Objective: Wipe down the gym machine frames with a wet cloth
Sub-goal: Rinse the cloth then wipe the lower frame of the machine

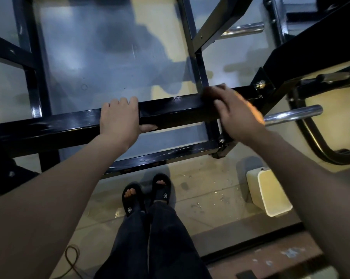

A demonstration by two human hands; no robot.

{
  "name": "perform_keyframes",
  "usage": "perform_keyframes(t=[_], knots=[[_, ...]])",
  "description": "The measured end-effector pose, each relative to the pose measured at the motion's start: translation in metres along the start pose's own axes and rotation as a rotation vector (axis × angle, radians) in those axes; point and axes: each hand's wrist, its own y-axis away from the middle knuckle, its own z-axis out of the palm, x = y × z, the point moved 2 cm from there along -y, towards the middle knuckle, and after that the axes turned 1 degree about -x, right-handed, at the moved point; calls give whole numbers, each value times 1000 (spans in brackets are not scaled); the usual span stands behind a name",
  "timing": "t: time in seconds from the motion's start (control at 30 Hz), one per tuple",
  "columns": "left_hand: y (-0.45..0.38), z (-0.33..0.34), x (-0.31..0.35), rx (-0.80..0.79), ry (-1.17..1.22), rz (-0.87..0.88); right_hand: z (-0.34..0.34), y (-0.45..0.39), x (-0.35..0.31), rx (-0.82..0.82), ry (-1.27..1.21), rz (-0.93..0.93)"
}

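A glossy black square-tube bar [170,109] of the gym machine frame runs across the middle of the view. My left hand [119,119] grips this bar, fingers curled over its far edge and thumb under it. Further right on the same bar, my right hand [238,113] presses a dark cloth [212,93] against the tube near a bolted joint. The right hand is blurred, and only the cloth's far edge shows beyond the fingers.
A lower black frame rail [160,158] lies just ahead of my sandalled feet [148,194]. Chrome pegs [290,115] stick out at the right. A pale bucket [270,192] stands on the wet floor to my right. More black uprights [35,77] rise behind.
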Motion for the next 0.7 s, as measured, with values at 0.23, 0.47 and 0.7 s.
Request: perform_keyframes(t=[0.23,0.47,0.7], knots=[[1,1,-1,21,-14,10,19,5,-46,160,-289,228],[0,2,-3,35,-12,23,8,9,-32,-82,-41,-148],[-1,3,-3,20,-25,24,-6,1,2,128,-85,406]])
